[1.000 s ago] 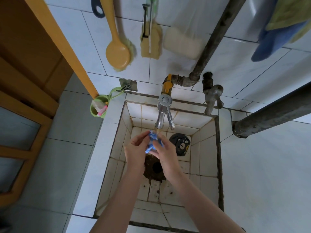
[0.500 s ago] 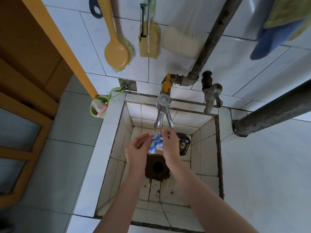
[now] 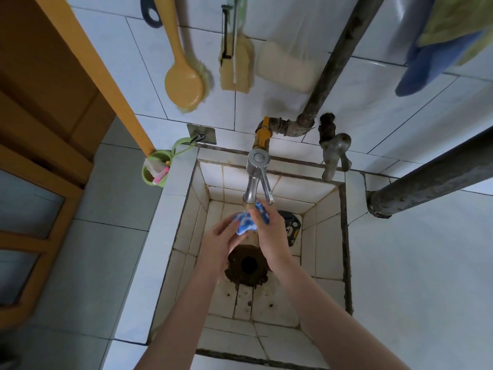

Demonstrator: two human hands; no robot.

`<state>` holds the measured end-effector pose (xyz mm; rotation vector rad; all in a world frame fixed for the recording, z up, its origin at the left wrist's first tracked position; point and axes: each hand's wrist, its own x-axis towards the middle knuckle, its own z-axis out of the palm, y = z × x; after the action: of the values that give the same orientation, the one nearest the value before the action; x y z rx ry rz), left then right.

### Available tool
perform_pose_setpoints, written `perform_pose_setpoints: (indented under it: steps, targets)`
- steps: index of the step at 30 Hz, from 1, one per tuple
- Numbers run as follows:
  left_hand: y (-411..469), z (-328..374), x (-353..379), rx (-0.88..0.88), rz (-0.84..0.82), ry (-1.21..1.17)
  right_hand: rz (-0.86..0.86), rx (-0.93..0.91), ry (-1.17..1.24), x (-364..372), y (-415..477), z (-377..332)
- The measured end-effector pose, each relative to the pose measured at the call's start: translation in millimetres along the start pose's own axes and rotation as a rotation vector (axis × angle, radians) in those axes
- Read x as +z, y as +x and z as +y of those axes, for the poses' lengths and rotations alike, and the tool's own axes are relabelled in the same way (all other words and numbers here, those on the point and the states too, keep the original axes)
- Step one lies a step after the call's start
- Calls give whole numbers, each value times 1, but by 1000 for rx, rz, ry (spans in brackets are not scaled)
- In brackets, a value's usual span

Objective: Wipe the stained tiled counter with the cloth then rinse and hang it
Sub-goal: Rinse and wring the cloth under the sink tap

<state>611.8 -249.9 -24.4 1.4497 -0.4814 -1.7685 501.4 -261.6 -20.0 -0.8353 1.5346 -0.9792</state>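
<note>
A small blue-and-white cloth (image 3: 246, 222) is bunched between my two hands over the tiled sink (image 3: 186, 204), right under the spout of the chrome tap (image 3: 254, 180). My left hand (image 3: 220, 241) cups the cloth from the left and below. My right hand (image 3: 272, 231) pinches it from the right, thumb on top. Part of the cloth is hidden behind my right fingers. The light tiled counter (image 3: 416, 276) lies to the right of the sink.
A dark drain hole (image 3: 248, 264) lies below my hands, with a black drain cover (image 3: 290, 227) at the back right. A second old tap (image 3: 333, 153), rusty pipes (image 3: 426, 180), hanging brushes (image 3: 186, 86), a sponge, blue and green cloths (image 3: 432, 57) and a green cup (image 3: 156, 169) surround the sink.
Both hands have shifted slightly up toward the tap spout with the cloth, and the cloth has opened out a little between them.
</note>
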Motion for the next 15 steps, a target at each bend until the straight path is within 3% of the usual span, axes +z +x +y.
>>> perform_pose_setpoints:
  steps: [3,6,9,15]
  targets:
    - [3,1,-2,107,69,130,-147,-74,-61,2,-11,12]
    - [1,1,1,134,132,143,-254,-2,185,12,-19,15]
    - [-2,-2,7,159,151,125,-192,38,313,23,-15,11]
    - [-2,2,7,212,209,155,11,93,243,32,-4,12]
